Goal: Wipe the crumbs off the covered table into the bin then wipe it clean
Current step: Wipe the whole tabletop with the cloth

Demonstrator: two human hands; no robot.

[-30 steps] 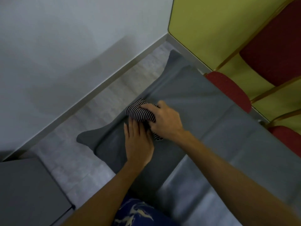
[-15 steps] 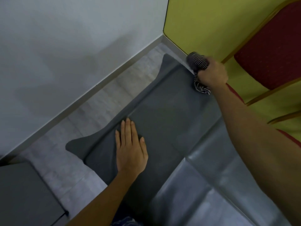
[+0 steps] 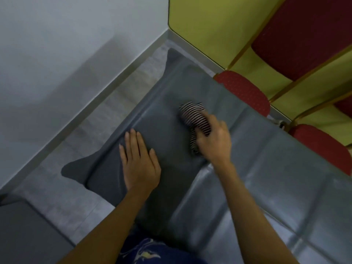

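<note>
A grey cover lies over the table (image 3: 266,168), its end hanging over the left edge. My right hand (image 3: 214,142) grips a bunched black-and-white striped cloth (image 3: 194,119) and holds it against the cover near the middle of the table's left end. My left hand (image 3: 139,161) lies flat, fingers straight, pressing the cover down near the left edge. No crumbs are visible on the cover, and no bin is clearly visible.
Red padded chairs (image 3: 245,90) with gold frames stand along the table's far side against a yellow-green wall. A white wall and pale floor (image 3: 106,111) lie to the left. A dark grey flat surface (image 3: 22,235) sits at the lower left corner.
My right hand swept the striped cloth from beside my left hand out to the far corner, then back toward the middle. My left hand stayed flat on the cover.
</note>
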